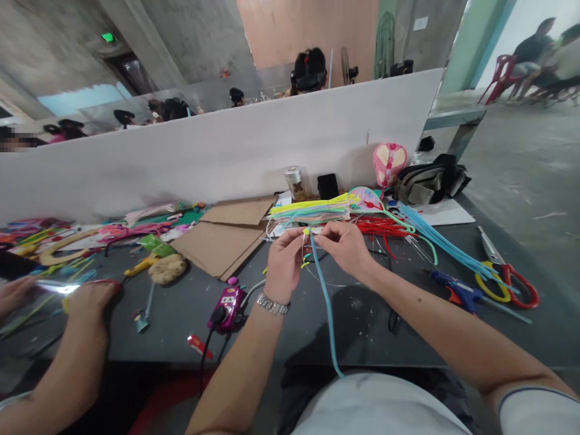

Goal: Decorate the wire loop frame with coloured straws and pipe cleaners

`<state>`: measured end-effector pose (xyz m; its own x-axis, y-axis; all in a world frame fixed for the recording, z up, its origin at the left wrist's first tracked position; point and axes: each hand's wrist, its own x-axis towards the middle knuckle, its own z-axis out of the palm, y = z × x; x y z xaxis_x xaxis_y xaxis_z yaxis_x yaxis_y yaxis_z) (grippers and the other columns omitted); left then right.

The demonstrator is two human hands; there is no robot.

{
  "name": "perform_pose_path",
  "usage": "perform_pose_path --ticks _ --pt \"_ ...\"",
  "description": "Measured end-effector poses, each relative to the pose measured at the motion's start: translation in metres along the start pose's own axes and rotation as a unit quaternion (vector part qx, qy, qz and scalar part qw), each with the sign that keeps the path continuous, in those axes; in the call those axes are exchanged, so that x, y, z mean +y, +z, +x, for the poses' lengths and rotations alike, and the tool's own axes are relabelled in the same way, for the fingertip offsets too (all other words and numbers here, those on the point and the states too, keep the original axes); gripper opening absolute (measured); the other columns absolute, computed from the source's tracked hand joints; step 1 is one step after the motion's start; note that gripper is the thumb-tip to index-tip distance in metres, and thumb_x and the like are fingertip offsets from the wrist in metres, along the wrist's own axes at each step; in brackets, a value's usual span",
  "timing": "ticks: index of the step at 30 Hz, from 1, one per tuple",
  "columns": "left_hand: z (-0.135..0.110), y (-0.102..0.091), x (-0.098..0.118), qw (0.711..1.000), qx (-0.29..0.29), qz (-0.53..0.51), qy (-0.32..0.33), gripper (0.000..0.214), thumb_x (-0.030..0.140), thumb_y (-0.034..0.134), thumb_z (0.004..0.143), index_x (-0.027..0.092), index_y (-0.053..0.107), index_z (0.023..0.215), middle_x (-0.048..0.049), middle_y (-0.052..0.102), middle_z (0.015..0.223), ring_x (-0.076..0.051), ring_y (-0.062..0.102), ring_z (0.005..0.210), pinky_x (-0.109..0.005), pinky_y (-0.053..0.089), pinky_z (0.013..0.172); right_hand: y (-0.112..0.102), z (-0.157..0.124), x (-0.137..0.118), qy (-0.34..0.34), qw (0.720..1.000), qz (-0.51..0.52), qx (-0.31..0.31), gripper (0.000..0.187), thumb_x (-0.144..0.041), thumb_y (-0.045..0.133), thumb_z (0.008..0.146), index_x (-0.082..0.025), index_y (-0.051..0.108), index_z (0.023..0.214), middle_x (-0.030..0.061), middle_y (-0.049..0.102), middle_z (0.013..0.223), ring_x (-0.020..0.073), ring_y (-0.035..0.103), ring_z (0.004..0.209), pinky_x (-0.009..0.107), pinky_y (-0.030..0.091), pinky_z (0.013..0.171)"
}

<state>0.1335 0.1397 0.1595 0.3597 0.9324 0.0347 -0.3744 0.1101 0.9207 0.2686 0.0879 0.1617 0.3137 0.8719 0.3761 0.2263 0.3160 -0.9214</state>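
My left hand (285, 266), with a metal watch on the wrist, pinches a small yellow piece (307, 231) between thumb and fingertips. A blue pipe cleaner (325, 290) hangs from beside that piece down to my lap. At its upper end my right hand (347, 246) is closed, thumb and index finger pinching the blue strand. A thin pale wire or stem dangles below my left fingertips. The exact join of yellow and blue is partly hidden by my fingers. Behind my hands lie a bundle of yellow and green pipe cleaners (312, 208) and red pipe cleaners (380, 227).
On the right are scissors (502, 263), a blue glue gun (457, 290) and blue pipe cleaners (444, 238). Left of me sit a purple power socket (226, 308) and cardboard sheets (217, 244). A co-worker's hands (88, 296) hold scissors at far left. A white partition (203, 157) stands behind.
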Motion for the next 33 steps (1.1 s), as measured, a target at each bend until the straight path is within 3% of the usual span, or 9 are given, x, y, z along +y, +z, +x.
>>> perform_pose_path --ticks 5,11,14,17,21,24,27,33 --pt "-0.002 -0.002 0.002 0.999 -0.019 -0.026 -0.029 0.024 0.035 0.081 0.068 0.018 0.074 0.084 0.0005 0.069 0.075 -0.012 0.061 0.07 -0.023 0.047 0.058 -0.002 -0.004 0.005 0.007 1.0 -0.027 -0.007 0.027 -0.037 0.065 0.079 -0.02 0.054 0.06 -0.0031 0.053 0.056 0.0114 0.045 0.057 0.026 0.033 0.057" --pt "-0.002 -0.006 -0.003 0.995 -0.041 -0.018 -0.084 0.028 0.025 0.087 0.061 0.015 0.077 0.084 0.0004 0.067 0.07 -0.01 0.057 0.062 -0.021 0.041 0.053 -0.008 -0.012 0.016 0.016 0.995 -0.087 -0.034 0.021 -0.033 0.064 0.083 -0.019 0.061 0.067 -0.0023 0.06 0.062 0.0121 0.049 0.06 0.026 0.036 0.06" --pt "-0.002 -0.008 -0.007 0.994 -0.038 -0.003 -0.106 0.029 0.025 0.089 0.06 0.014 0.076 0.083 0.0004 0.066 0.067 -0.01 0.057 0.061 -0.021 0.04 0.052 -0.012 -0.019 0.019 -0.018 0.984 -0.172 -0.032 0.015 -0.027 0.062 0.086 -0.019 0.063 0.073 -0.0016 0.064 0.067 0.0125 0.052 0.061 0.026 0.036 0.062" --pt "-0.002 -0.006 -0.01 0.991 -0.036 0.017 -0.125 0.028 0.026 0.09 0.058 0.013 0.074 0.078 0.0015 0.063 0.064 -0.009 0.054 0.058 -0.02 0.037 0.05 -0.014 -0.026 0.019 -0.111 0.949 -0.294 -0.015 0.006 -0.02 0.061 0.087 -0.019 0.066 0.086 0.0015 0.068 0.075 0.0156 0.057 0.069 0.028 0.039 0.068" --pt "-0.002 -0.001 -0.013 0.988 -0.021 0.041 -0.149 0.027 0.025 0.088 0.054 0.014 0.072 0.073 0.0025 0.061 0.062 -0.008 0.053 0.057 -0.02 0.038 0.05 -0.017 -0.029 0.015 -0.213 0.87 -0.444 -0.034 0.017 -0.019 0.052 0.098 -0.018 0.068 0.094 0.0091 0.072 0.091 0.0214 0.06 0.087 0.032 0.04 0.077" --pt "-0.002 0.0 -0.015 0.987 -0.013 0.046 -0.151 0.028 0.026 0.088 0.052 0.014 0.071 0.072 0.0022 0.061 0.062 -0.008 0.052 0.056 -0.02 0.038 0.048 -0.018 -0.027 0.011 -0.217 0.827 -0.514 -0.06 0.024 -0.02 0.047 0.102 -0.018 0.07 0.097 0.0092 0.071 0.093 0.0214 0.059 0.088 0.032 0.037 0.071" --pt "-0.003 0.0 -0.018 0.988 -0.018 0.055 -0.144 0.03 0.029 0.088 0.052 0.014 0.07 0.072 0.0021 0.061 0.063 -0.008 0.051 0.056 -0.02 0.037 0.047 -0.019 -0.024 0.01 -0.209 0.808 -0.546 -0.072 0.025 -0.021 0.046 0.103 -0.018 0.071 0.1 0.0077 0.069 0.095 0.0191 0.056 0.081 0.032 0.03 0.063" --pt "-0.007 -0.001 -0.02 0.988 -0.01 0.055 -0.146 0.035 0.032 0.09 0.049 0.016 0.068 0.071 0.0027 0.061 0.063 -0.009 0.053 0.058 -0.021 0.039 0.048 -0.021 -0.017 0.016 -0.248 0.768 -0.577 -0.125 0.026 -0.017 0.047 0.102 -0.017 0.07 0.091 0.0083 0.067 0.093 0.0187 0.052 0.079 0.033 0.029 0.066"
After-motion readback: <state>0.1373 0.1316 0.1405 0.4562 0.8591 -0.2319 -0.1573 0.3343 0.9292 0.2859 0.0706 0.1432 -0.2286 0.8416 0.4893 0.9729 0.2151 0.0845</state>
